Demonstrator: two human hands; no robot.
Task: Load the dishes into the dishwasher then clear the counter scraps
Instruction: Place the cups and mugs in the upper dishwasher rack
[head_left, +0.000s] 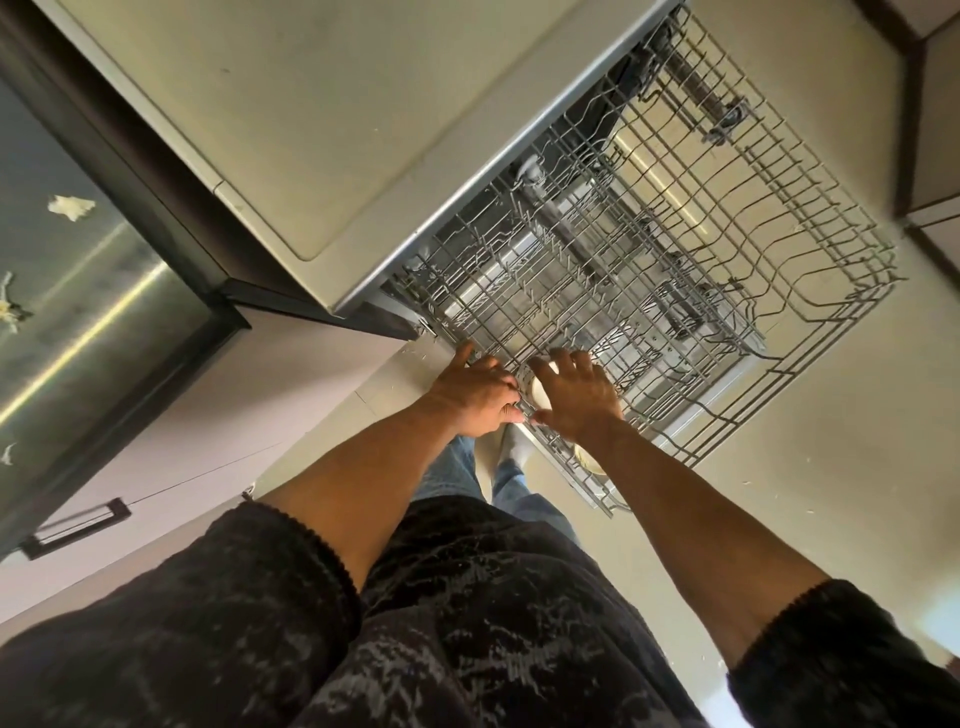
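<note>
White bowl sat at the lower rack's near corner; left hand gripped the rack wires, right hand spread over it. Seat it between tines before letting go.

Pale round dish in near corner of pulled-out grey wire dishwasher rack

The upper rack is lying bare and open from above; beneath it, the lower rack tines are crowding access.
</note>
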